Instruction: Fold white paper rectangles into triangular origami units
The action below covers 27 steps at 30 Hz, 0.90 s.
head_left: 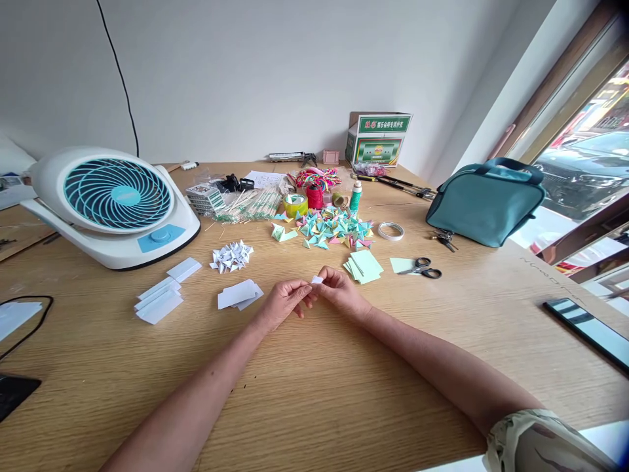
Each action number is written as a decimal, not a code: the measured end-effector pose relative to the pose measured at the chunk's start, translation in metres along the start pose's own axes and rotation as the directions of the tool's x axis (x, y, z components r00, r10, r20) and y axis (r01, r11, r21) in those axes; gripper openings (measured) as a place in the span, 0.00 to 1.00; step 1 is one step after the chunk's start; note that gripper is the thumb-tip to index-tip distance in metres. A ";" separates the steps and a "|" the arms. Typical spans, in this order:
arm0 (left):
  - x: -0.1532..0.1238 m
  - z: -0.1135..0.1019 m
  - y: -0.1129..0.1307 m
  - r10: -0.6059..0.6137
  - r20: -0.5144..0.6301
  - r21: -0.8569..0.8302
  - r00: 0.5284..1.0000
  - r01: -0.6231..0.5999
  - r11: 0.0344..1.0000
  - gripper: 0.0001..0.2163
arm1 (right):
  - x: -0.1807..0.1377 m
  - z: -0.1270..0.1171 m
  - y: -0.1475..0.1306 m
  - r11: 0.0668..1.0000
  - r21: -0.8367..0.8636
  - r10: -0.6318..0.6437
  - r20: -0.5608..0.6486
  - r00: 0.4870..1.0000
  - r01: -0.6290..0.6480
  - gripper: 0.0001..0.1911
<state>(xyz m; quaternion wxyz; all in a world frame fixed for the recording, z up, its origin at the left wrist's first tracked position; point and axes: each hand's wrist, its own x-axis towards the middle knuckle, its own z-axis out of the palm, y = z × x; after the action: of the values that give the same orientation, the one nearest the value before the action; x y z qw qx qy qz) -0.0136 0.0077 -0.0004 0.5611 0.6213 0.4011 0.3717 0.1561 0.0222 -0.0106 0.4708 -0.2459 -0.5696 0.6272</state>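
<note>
A small folded piece of white paper (317, 280) is pinched between my two hands above the middle of the table. My left hand (289, 298) grips its left side with thumb and fingers, and my right hand (343, 290) has the other side. Much of the paper is hidden by the fingertips. Left of my hands lie flat white paper slips (238, 294) and a heap of small folded white paper pieces (232, 256). Just beyond my right hand is a stack of pale green paper squares (363, 266). Behind it spreads a pile of coloured folded paper pieces (334, 229).
At the left stands a fan (118, 203), with more white slips (160, 298) before it. Scissors (423, 266), a white tape roll (391, 231) and a teal bag (486, 203) are on the right. A phone (590, 331) lies near the right edge. A box (378, 141) stands behind.
</note>
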 end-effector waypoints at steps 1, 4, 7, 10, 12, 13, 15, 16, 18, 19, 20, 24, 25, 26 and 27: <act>0.000 0.000 0.001 0.025 -0.005 0.035 1.000 -0.024 0.999 0.17 | 0.000 0.000 0.000 1.000 -0.017 0.002 -0.013 1.000 -0.002 0.18; 0.000 0.001 0.003 0.096 -0.031 0.129 0.995 -0.091 0.988 0.17 | -0.001 -0.001 -0.004 0.997 -0.083 0.005 -0.038 0.999 -0.008 0.17; -0.001 0.002 0.005 0.114 -0.057 0.179 0.992 -0.102 0.979 0.17 | 0.000 -0.003 -0.008 0.991 -0.137 -0.003 -0.034 0.999 -0.002 0.17; -0.002 0.002 0.004 0.094 -0.039 0.196 0.995 -0.085 0.977 0.17 | 0.001 -0.007 -0.007 0.982 -0.187 -0.011 -0.080 0.997 -0.004 0.17; -0.003 0.004 0.002 0.108 -0.059 0.249 0.992 -0.091 0.964 0.15 | 0.002 -0.009 -0.004 0.976 -0.217 -0.018 -0.104 0.994 -0.005 0.17; -0.003 0.005 0.001 0.129 -0.090 0.284 0.988 -0.099 0.954 0.15 | 0.002 -0.009 -0.003 0.973 -0.232 -0.021 -0.113 0.993 -0.005 0.17; -0.004 0.008 0.000 0.178 -0.167 0.340 0.970 -0.113 0.934 0.13 | 0.002 -0.008 -0.001 0.966 -0.257 -0.030 -0.133 0.991 -0.005 0.17; -0.004 0.008 0.000 0.192 -0.199 0.351 0.961 -0.113 0.929 0.13 | 0.002 -0.008 -0.001 0.964 -0.264 -0.032 -0.140 0.990 -0.006 0.17; -0.003 0.009 0.001 0.174 -0.230 0.343 0.957 -0.087 0.935 0.13 | 0.001 -0.006 -0.001 0.968 -0.250 -0.029 -0.148 0.989 -0.009 0.18; -0.003 0.009 0.002 0.148 -0.238 0.322 0.960 -0.066 0.944 0.14 | 0.001 -0.006 -0.001 0.973 -0.230 -0.029 -0.155 0.987 -0.008 0.18; -0.002 0.008 0.002 0.118 -0.243 0.291 0.963 -0.044 0.956 0.15 | 0.001 -0.006 -0.002 0.978 -0.208 -0.031 -0.168 0.985 -0.005 0.17; 0.001 0.007 0.004 0.015 -0.259 0.093 0.966 0.009 0.996 0.16 | 0.003 -0.007 -0.002 0.986 -0.166 -0.067 -0.231 0.971 0.028 0.17; 0.001 0.007 0.004 -0.001 -0.264 0.050 0.965 0.015 0.999 0.17 | 0.003 -0.007 -0.001 0.986 -0.165 -0.072 -0.228 0.971 0.034 0.17; 0.002 0.007 0.004 -0.016 -0.269 0.014 0.963 0.021 1.000 0.17 | 0.003 -0.007 -0.001 0.985 -0.167 -0.075 -0.220 0.973 0.039 0.17; 0.002 0.007 0.003 -0.028 -0.275 -0.016 0.961 0.025 1.000 0.18 | 0.003 -0.007 0.000 0.984 -0.174 -0.077 -0.208 0.975 0.041 0.16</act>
<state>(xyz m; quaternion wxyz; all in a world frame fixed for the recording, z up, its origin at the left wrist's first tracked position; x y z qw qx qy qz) -0.0057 0.0062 0.0024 0.5085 0.5547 0.4814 0.4494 0.1604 0.0283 -0.0112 0.5253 -0.3340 -0.5739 0.5321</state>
